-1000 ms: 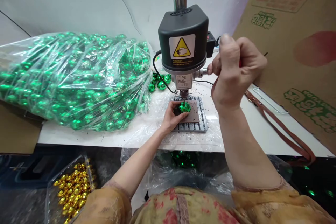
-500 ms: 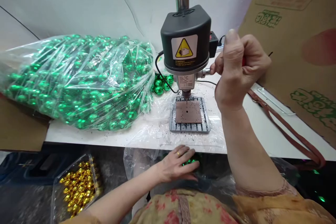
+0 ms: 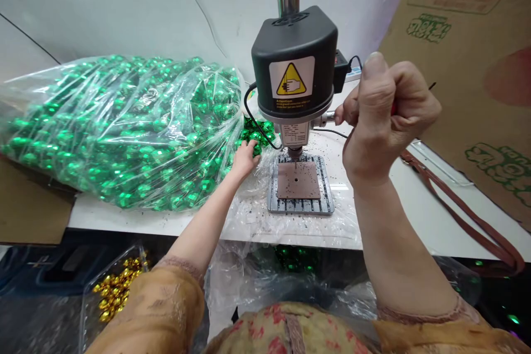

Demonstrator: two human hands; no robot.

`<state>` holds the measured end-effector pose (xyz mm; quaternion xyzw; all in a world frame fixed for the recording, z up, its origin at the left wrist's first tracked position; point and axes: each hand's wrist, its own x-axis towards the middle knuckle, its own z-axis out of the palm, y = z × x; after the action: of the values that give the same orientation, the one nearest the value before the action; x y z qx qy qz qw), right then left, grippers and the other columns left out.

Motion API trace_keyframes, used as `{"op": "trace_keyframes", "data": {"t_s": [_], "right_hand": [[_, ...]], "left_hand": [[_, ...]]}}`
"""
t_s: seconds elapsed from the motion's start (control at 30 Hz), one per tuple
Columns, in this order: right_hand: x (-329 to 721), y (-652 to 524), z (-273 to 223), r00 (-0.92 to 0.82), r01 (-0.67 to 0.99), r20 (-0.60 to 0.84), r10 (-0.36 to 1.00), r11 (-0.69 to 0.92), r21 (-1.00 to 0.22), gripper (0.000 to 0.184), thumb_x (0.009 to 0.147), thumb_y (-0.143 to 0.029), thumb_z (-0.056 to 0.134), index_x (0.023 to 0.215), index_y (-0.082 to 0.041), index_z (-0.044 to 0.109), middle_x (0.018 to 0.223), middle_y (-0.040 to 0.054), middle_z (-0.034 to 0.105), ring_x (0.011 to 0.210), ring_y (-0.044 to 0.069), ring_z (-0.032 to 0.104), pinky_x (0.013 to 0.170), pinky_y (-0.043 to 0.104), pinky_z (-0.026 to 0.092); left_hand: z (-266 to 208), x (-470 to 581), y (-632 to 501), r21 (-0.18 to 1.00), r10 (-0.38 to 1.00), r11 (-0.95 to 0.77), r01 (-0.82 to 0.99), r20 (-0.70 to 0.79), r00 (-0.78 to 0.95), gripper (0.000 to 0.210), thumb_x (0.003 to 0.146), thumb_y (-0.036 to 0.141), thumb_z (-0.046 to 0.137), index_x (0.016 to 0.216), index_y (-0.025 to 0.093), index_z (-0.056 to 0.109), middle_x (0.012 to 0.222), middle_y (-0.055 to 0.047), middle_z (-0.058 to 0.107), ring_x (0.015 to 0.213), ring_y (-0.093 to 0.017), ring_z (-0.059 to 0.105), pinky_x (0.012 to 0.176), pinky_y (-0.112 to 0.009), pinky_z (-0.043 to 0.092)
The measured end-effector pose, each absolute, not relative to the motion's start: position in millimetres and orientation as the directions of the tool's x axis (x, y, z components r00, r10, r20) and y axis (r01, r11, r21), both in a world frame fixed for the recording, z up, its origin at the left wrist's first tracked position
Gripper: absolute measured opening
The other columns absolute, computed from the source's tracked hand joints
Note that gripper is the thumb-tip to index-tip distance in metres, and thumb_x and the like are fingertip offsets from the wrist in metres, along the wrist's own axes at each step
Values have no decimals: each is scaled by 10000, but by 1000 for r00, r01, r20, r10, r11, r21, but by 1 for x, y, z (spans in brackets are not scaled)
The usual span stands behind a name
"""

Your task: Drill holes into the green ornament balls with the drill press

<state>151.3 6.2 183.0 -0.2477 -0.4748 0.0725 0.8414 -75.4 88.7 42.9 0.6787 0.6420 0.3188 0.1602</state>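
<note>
Green faceted balls (image 3: 254,136), left of drill press (image 3: 295,52)

Mostly in clear plastic bag (image 3: 160,131). At loose ones beside it with left hand (image 3: 245,160); cannot tell whether grasping. Farther right, clenching feed handle (image 3: 328,117) in right hand (image 3: 388,116).

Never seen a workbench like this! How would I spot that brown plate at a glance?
Find the black-topped drill press standing on the white table. Look down to its slotted grey base; the flat brown plate lies on top. Unlike the slotted base around it, the plate is brown, with one small dark hole near its middle.
</note>
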Motion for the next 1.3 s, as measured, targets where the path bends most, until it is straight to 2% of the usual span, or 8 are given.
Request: {"op": "trace_keyframes", "data": {"t_s": [0.13, 0.23, 0.3, 0.4, 0.67, 0.8, 1.1, 1.3], "right_hand": [[151, 7, 183, 531, 161, 772, 349, 853, -496, 510, 936, -451, 601, 617, -238, 265, 531, -67, 256, 427, 63, 324, 444, 306, 307], [151, 6, 184, 532, 176, 772, 348, 846, -503, 515, 931, -490, 592, 619, -244, 266, 526, -64, 271, 424, 75, 334, 439, 318, 305], [151, 7, 184, 537, 176, 770, 345, 847, -502, 511, 927, -499, 594, 620, -244, 274, 523, -65, 273, 424, 76, 331, 443, 317, 304], [152, 7, 183, 538, 151, 774, 333, 866, -478, 516, 912, -492, 620, 613, -243, 282, 510, -67, 273, 419, 81, 317, 442, 330, 285], [154, 6, 180, 520, 133, 768, 374, 852, -506, 495, 931, -478, 596, 616, -236, 300, 509, -77, 288, 425, 64, 325, 455, 300, 321], [154, 7, 178, 516, 155, 777, 361, 853, -499, 485, 954, -453, 569, 627, -231, 287, 521, -78, 297, 435, 53, 333, 468, 281, 336], [154, 8, 175, 504, 104, 799, 328, 895, -433, 462, 959, -367, 577, 634, -221, 283, 540, -80, 257, 442, 34, 338, 483, 260, 325], [153, 6, 184, 505, 164, 761, 408, 820, -549, 511, 953, -453, 570, 605, -218, 279, 544, -65, 272, 473, 42, 334, 514, 266, 341]], "left_hand": [[45, -77, 74, 837, 974, -110, 536, 199, -110, 349, 939, 276, 644, 1257, 200, 523, 963, -39, 628, 842, -192, 656, 848, -388, 551], [56, -74, 52, 996, 993, -75, 52, 80, -86, 377, 972, 356, 555, 1330, 272, 473, 978, -26, 674, 751, -164, 689, 752, -355, 576], [63, -68, 36, 971, 1000, 0, -237, 1, 5, 396, 936, 416, 616, 1297, 290, 512, 972, -20, 699, 746, -167, 710, 733, -339, 582], [66, -54, 14, 923, 992, 99, -372, -64, 105, 451, 906, 545, 665, 1245, 270, 554, 977, -39, 727, 770, -180, 729, 711, -321, 592], [43, -31, -11, 810, 920, 385, -442, -298, 255, 497, 911, 667, 574, 982, 182, 652, 919, -108, 738, 797, -215, 701, 635, -321, 551], [38, -29, -16, 800, 904, 421, -427, -330, 273, 449, 902, 636, 595, 1021, 207, 644, 947, -105, 736, 839, -234, 702, 679, -355, 549], [39, -33, -23, 994, 990, 81, -79, -71, 124, 605, 758, 540, 820, 1176, 220, 522, 906, -5, 649, 693, -129, 615, 602, -252, 466], [27, -25, -9, 969, 970, -186, 164, 155, 186, 565, 824, 552, 748, 1238, 205, 582, 1105, -60, 663, 1000, -195, 611, 894, -322, 490]]}}
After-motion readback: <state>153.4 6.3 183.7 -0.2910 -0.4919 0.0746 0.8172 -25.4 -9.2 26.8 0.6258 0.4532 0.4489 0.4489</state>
